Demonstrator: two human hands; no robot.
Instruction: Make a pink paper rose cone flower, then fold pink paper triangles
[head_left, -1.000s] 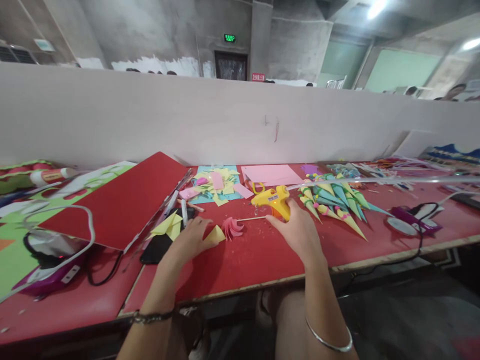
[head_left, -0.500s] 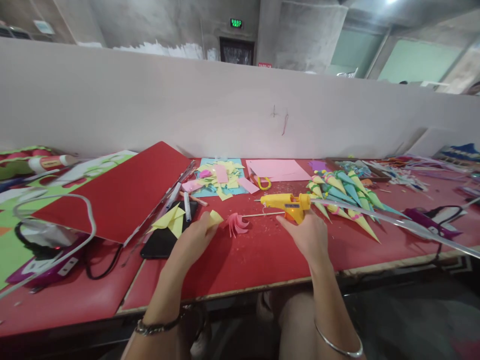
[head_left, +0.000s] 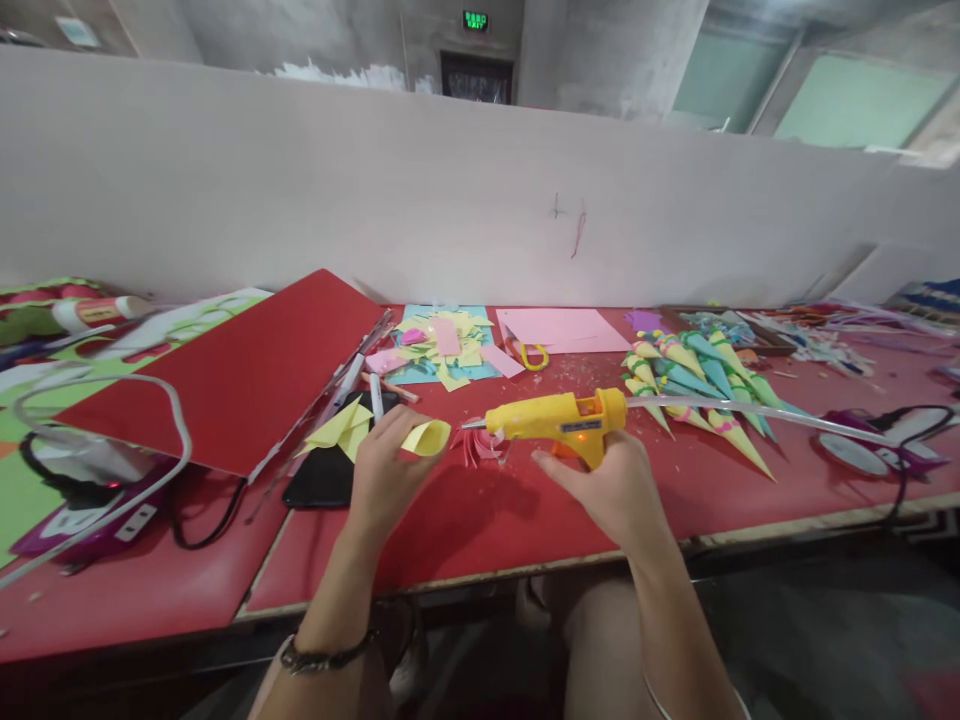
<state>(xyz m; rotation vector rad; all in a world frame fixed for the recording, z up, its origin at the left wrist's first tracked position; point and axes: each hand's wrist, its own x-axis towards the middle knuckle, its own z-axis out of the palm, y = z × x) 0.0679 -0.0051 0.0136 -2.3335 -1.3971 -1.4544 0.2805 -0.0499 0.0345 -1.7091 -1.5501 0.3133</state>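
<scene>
My left hand [head_left: 388, 462] pinches a rolled yellow paper [head_left: 427, 437], its open end facing right. In my right hand [head_left: 611, 478] is a yellow glue gun [head_left: 551, 417], its metal tip pointing left, a short gap from the roll. Behind and under the gun's nozzle lies a pink curled paper piece [head_left: 480, 448] on the red table. A black phone [head_left: 319, 478] rests left of my left hand, with folded yellow paper [head_left: 341, 430] on top.
Paper scraps [head_left: 450, 345] lie on a blue sheet at the back, near pink paper [head_left: 562, 328] and yellow-handled scissors [head_left: 535, 357]. Colored paper cones [head_left: 694, 375] are piled to the right. A red board [head_left: 240, 370] and a power strip [head_left: 97, 525] are on the left.
The glue gun has been raised and moved left toward the rolled yellow paper, now partly covering the pink piece. The roll has turned, showing its open end.
</scene>
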